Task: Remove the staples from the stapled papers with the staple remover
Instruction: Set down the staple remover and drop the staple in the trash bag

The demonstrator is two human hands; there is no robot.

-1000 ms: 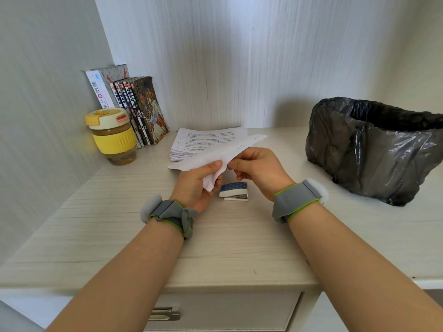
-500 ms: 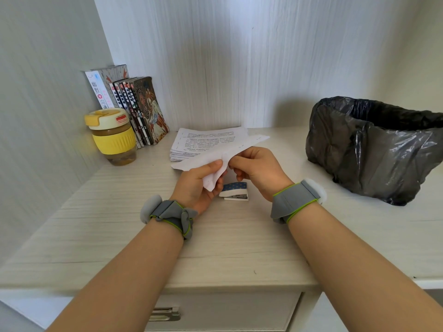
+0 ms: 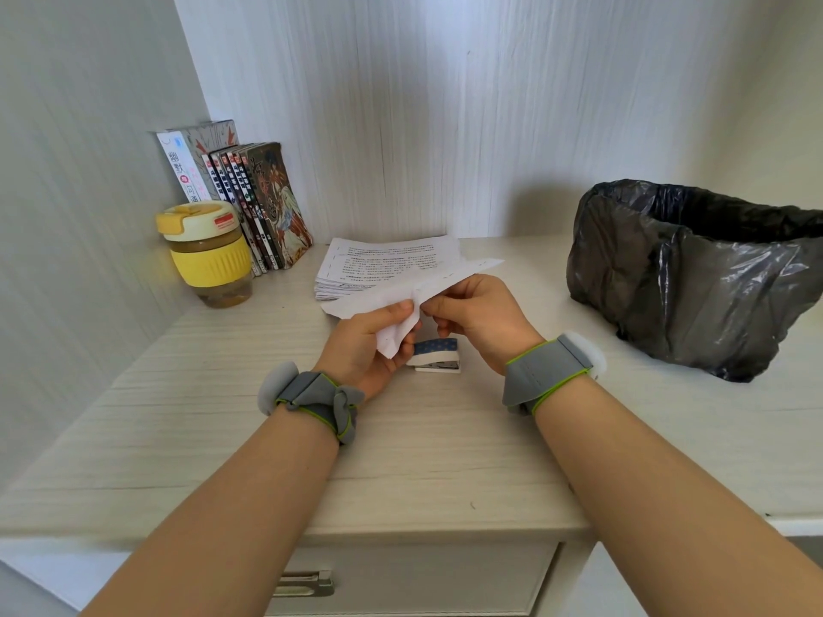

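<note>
1. The surface [image 3: 222, 438] is carrying everything, and you are working above its middle, with both forearms reaching in from the near edge.
2. The bin [image 3: 694, 278], lined with a black bag, is sitting open-topped at your right, probably placed there for scraps.
3. The books [image 3: 249, 202] are leaning in the back left corner, and the cup [image 3: 207, 256] is standing just in front of them, both well clear of your hands.
4. The stack [image 3: 383, 264] of printed sheets is lying flat against the back wall, likely waiting its turn.
5. You are holding the papers [image 3: 401, 296] lifted off the surface, in front of the stack, tilted so one corner is drooping toward you; that seems to be bringing the stapled edge where you can see it.
6. Your left hand [image 3: 365, 345] is curling round the papers from below, thumb pressing on top, so this grip is clamped on them.
7. Your right hand [image 3: 481, 313] is pinching the same papers at the fold beside your left thumb, fingers closed on the sheet.
8. The small blue-topped tool [image 3: 436, 356] is lying on the surface just under your hands, untouched. I cannot tell whether it is the remover or a stapler.
9. No staple is showing clearly at this size.
</note>
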